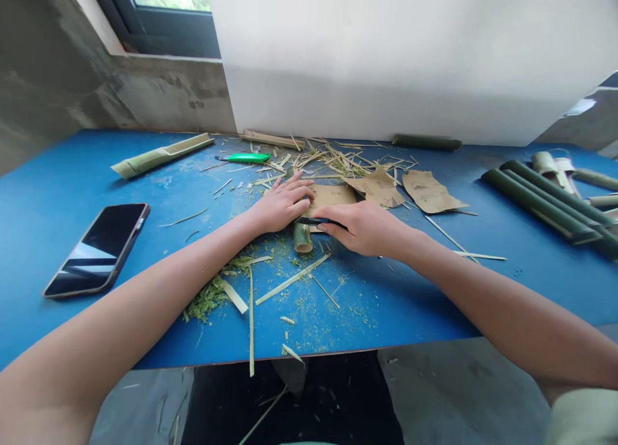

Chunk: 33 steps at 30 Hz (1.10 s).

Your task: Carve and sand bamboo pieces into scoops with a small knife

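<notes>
In the head view, my left hand (288, 202) lies over a short green bamboo tube (303, 241), its fingers curled on it and pressing it to the blue table. The tube's open round end faces me. My right hand (362, 227) grips a thin dark knife (316, 221), which lies crosswise against the tube just in front of my left fingers. How the blade meets the bamboo is partly hidden. Behind and beneath my hands lies a sheet of brown sandpaper (333, 194).
More sandpaper pieces (429, 191) and bamboo slivers (338, 158) lie behind. A green utility knife (248, 158) and split bamboo (164, 155) are back left, a phone (99, 248) left. Bamboo lengths (543, 203) lie right; green shavings (207, 300) near the front edge.
</notes>
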Tool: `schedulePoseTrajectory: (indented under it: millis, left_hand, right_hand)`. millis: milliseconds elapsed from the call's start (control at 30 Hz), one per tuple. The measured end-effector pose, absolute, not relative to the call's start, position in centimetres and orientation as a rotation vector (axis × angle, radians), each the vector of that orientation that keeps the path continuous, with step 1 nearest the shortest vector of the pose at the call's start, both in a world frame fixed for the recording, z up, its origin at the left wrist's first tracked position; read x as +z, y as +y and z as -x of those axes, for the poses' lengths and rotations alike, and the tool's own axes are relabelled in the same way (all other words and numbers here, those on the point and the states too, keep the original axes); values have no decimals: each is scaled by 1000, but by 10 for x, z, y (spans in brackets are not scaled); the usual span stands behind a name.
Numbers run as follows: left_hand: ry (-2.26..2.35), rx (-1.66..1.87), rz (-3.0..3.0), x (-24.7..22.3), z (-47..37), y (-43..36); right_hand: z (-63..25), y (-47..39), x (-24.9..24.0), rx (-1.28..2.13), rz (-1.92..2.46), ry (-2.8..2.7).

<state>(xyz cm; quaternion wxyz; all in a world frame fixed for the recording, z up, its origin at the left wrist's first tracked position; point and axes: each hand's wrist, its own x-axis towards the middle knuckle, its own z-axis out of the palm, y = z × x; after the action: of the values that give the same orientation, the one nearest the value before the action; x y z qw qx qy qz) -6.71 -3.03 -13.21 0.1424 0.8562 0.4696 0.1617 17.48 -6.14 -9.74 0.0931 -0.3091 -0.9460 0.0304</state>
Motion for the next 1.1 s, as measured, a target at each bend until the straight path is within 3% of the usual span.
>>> schedulePoseTrajectory:
  millis: [667,867,1100]
  left_hand:
    - [1407,420,-2456,-126,67,-36]
    - [1386,440,-2476,-127,67,-34]
    - [1404,426,-2471,-126,68,-35]
  right_hand:
    - [-169,-68,-104,-39,840,-2891]
    - [-163,-65,-106,-64,1005,-2776]
    - [-168,-68,-104,7,837,-2867]
